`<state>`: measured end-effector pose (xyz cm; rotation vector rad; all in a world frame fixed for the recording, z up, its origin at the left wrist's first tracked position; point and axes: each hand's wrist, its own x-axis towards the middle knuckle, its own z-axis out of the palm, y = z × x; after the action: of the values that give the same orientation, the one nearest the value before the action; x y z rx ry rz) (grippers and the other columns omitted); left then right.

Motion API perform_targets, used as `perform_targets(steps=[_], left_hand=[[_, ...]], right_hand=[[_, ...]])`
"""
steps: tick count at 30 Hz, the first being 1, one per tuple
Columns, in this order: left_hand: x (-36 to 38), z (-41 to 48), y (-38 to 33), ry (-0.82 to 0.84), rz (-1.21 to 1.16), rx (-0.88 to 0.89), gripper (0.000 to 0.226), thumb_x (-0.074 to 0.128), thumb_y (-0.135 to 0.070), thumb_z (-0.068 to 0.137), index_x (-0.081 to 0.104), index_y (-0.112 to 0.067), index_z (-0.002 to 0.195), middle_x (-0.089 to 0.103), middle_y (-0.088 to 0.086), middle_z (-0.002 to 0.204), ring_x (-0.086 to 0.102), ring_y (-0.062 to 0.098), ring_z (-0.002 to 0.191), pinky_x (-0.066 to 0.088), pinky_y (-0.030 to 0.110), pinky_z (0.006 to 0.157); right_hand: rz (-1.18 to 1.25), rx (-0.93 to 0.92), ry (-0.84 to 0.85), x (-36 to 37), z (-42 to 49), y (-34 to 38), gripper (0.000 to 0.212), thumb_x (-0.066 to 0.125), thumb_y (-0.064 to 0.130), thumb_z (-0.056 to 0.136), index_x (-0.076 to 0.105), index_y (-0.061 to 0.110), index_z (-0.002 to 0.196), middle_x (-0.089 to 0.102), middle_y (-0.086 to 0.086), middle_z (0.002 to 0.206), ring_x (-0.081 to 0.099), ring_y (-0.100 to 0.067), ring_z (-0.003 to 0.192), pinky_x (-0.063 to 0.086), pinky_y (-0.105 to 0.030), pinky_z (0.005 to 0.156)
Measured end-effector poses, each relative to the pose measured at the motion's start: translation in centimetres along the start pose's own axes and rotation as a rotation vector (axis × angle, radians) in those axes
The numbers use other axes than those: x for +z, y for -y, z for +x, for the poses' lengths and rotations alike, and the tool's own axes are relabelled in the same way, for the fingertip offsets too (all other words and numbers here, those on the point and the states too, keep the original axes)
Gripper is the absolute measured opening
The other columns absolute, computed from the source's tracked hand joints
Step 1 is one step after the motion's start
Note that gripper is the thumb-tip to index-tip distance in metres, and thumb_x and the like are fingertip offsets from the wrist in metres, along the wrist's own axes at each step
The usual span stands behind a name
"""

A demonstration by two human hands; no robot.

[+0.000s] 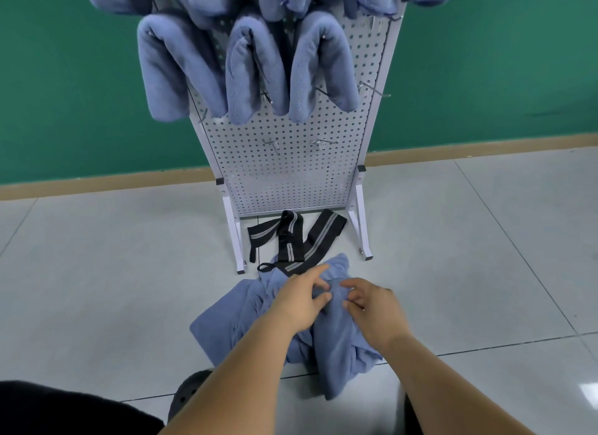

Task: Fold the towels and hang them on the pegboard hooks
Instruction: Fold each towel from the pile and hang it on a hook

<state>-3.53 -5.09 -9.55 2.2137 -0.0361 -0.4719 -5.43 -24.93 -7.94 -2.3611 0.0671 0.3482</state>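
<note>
1. Now, starting at the fingers: those of my left hand (pixel 301 297) are curled. The thumb and forefingers pinch a raised fold of the loose towel (pixel 336 347), with one finger stretched toward the far side.
2. On my right hand (pixel 372 308) the fingers are curled too, tips at the same ridge, just right of the left hand. I cannot tell whether cloth is actually caught between them.
3. The loose towel lies crumpled on the floor (pixel 113 289) near me, in front of the pegboard (pixel 291 175). Its far edge touches a black striped strap (pixel 291 240).
4. To do this step well, I judge I should hunt for two true corners, not a mid-cloth ridge, then lift and shake the cloth flat before folding.
5. I would watch the strap, since lifting from the far edge may drag it along.
6. Folding it narrow, like the hung towels (pixel 255 68), should let it drape evenly over a hook.
7. Free hooks (pixel 270 143) show low on the board, with another at the far right, so I'd aim for one of those.
</note>
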Motion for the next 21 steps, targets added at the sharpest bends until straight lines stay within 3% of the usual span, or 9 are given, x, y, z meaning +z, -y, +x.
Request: perform_targets(steps=[3,6,8,11,14,17,21], left_hand=[[-0.4,-0.4,-1.0,0.023,-0.052,0.0,0.044,0.071,-0.024,0.098,0.062,-0.028,0.14,0.073,-0.01,0.097,0.067,0.009,0.098,0.052,0.033,0.103],[-0.8,-0.9,-1.6,0.039,-0.079,0.006,0.015,0.073,-0.021,0.095,0.076,-0.03,0.106,0.074,0.004,0.089,0.066,0.007,0.08,0.057,0.033,0.094],[-1.1,-1.4,-2.1,0.034,-0.098,0.013,0.013,0.073,-0.02,0.094,0.075,-0.033,0.092,0.074,0.0,0.087,0.064,0.004,0.078,0.058,0.032,0.091],[-1.8,-2.0,-3.1,-0.013,-0.111,0.043,0.016,0.074,-0.025,0.094,0.071,-0.037,0.084,0.074,-0.008,0.097,0.068,0.008,0.088,0.057,0.032,0.092],[-3.2,-2.6,-4.7,-0.069,-0.149,0.057,0.012,0.074,-0.028,0.094,0.068,-0.036,0.087,0.073,-0.009,0.1,0.07,0.012,0.091,0.058,0.034,0.092],[-5.1,-3.0,-6.7,-0.069,-0.245,0.071,0.019,0.072,-0.025,0.094,0.066,-0.035,0.108,0.074,-0.007,0.098,0.071,0.016,0.089,0.059,0.037,0.089],[-8.3,-3.5,-10.1,0.0,-0.271,0.127,0.046,0.067,-0.014,0.099,0.059,-0.038,0.137,0.066,0.001,0.083,0.055,0.007,0.061,0.048,0.021,0.058]], right_hand=[[-0.021,-0.028,-0.021,-0.8,-0.3,0.3,0.028,0.075,0.02,0.09,0.072,0.047,0.096,0.074,0.019,0.088,0.071,-0.001,0.088,0.059,-0.03,0.088],[-0.039,-0.054,-0.046,-1.9,-0.7,1.0,0.022,0.074,0.032,0.09,0.07,0.052,0.085,0.074,0.023,0.083,0.07,0.001,0.083,0.058,-0.027,0.082],[-0.045,-0.079,-0.057,-2.5,-1.0,1.7,0.023,0.074,0.032,0.09,0.07,0.053,0.082,0.074,0.025,0.085,0.069,0.003,0.084,0.057,-0.023,0.081],[0.005,-0.127,-0.076,-3.2,-1.1,3.2,0.026,0.074,0.023,0.091,0.073,0.047,0.084,0.073,0.023,0.08,0.068,0.002,0.08,0.054,-0.017,0.077],[0.108,-0.182,-0.081,-4.4,-1.3,5.6,0.029,0.07,0.014,0.093,0.073,0.042,0.087,0.071,0.021,0.076,0.066,-0.001,0.073,0.047,-0.01,0.069],[0.198,-0.211,-0.079,-5.7,-1.1,7.8,0.026,0.066,0.012,0.096,0.073,0.037,0.098,0.071,0.019,0.084,0.068,-0.004,0.074,0.048,-0.012,0.07],[0.298,-0.198,-0.056,-8.3,-0.8,10.9,0.029,0.065,0.009,0.095,0.059,0.032,0.112,0.074,0.005,0.085,0.068,-0.011,0.076,0.05,-0.021,0.071]])
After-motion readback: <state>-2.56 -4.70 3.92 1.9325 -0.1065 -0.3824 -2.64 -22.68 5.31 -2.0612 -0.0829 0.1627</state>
